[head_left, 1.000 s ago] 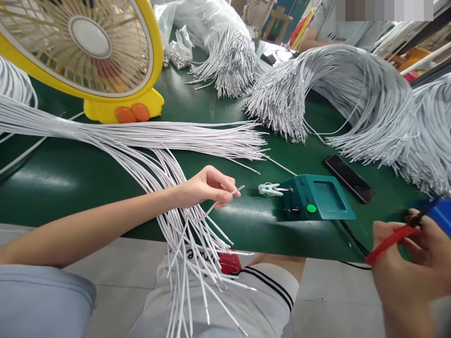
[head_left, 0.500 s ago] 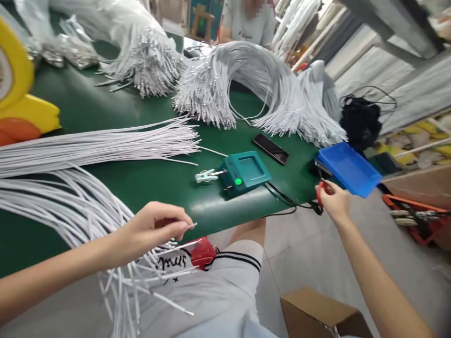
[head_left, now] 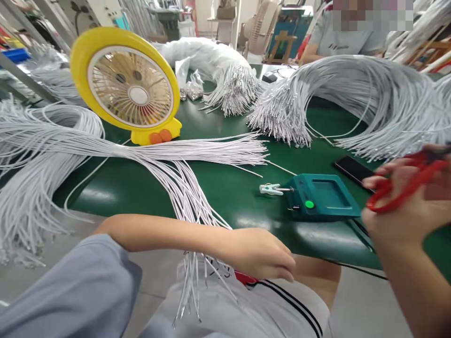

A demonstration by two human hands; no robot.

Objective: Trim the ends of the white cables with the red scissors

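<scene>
Grips a scissor-like tool with red handles and a dark head (head_left: 417,185) in the right hand (head_left: 398,225), above the right end of a glossy dark-green counter (head_left: 239,192). Curls the fingers of the left hand (head_left: 262,253) over black-striped white shorts (head_left: 275,317), back of the hand upward; cannot tell whether anything is pinched beneath. Extends the bare left forearm (head_left: 169,232) across a loose spray of thin white wires (head_left: 188,197), drooping over the counter's near edge to the left of that hand. Has a straight bundle of white wires (head_left: 211,150) lying flat well beyond the left hand, and, between the two hands but farther out, a teal plastic box (head_left: 336,195) with a round green button (head_left: 309,204) and a pale mint clip (head_left: 271,188). Shows a black phone (head_left: 352,170) just beyond the right hand, an arch of grey wires (head_left: 387,89) past it, and a round yellow fan (head_left: 138,96) beyond and left of the left hand. Faces a grey-shirted person (head_left: 343,44) across the counter.
</scene>
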